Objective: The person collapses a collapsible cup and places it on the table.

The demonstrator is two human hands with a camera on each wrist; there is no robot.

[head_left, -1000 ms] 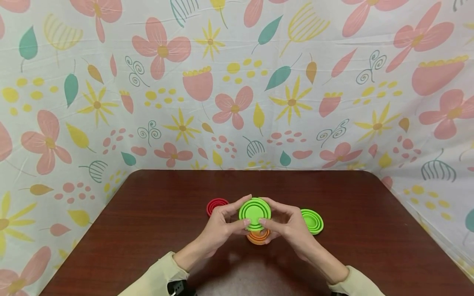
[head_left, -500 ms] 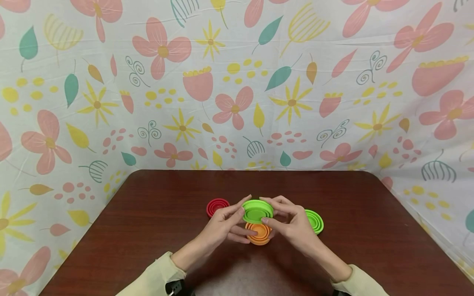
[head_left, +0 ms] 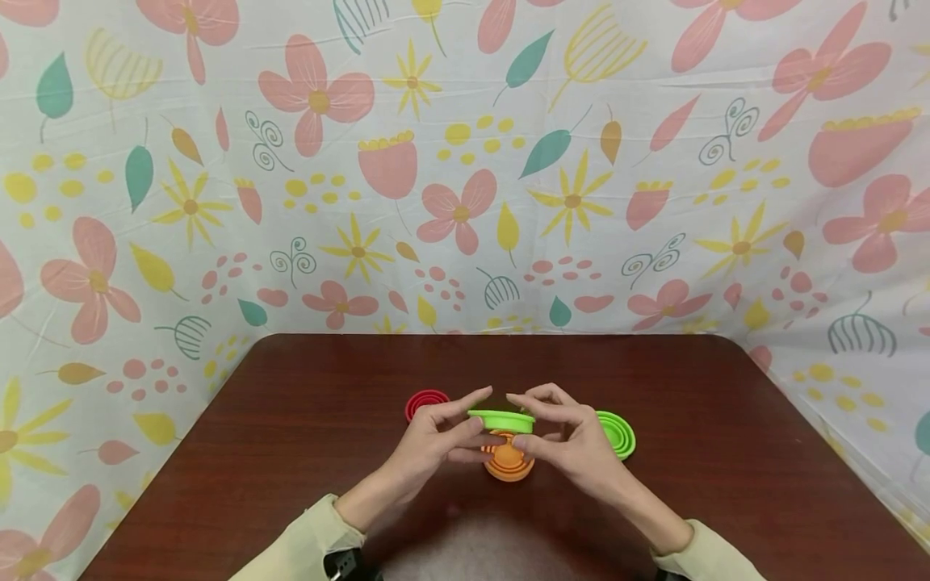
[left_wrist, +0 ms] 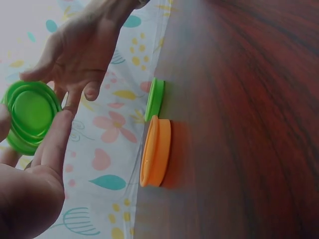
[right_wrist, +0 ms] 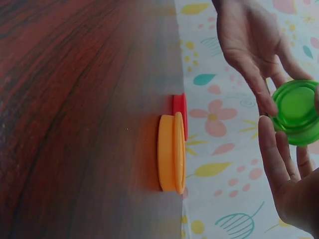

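A light green collapsible cup (head_left: 501,421), squashed flat into rings, is held up off the table between both hands. My left hand (head_left: 421,456) grips its left side with thumb and fingers; my right hand (head_left: 581,448) pinches its right side. In the head view the cup is seen nearly edge-on, while its ringed face (left_wrist: 33,107) shows in the left wrist view. Just below, an orange collapsible cup (head_left: 508,464) lies flat on the table, partly covered by fingers in the head view.
On the brown table (head_left: 327,379) lie a red collapsible cup (head_left: 425,399) behind my left hand and another green collapsible cup (head_left: 617,436) beyond my right hand, both partly hidden. A flowered cloth (head_left: 465,121) hangs behind the table and at its sides.
The held green cup has tipped from facing the head camera to nearly edge-on. Both hands keep their grip at about the same place. The cups on the table have not moved.
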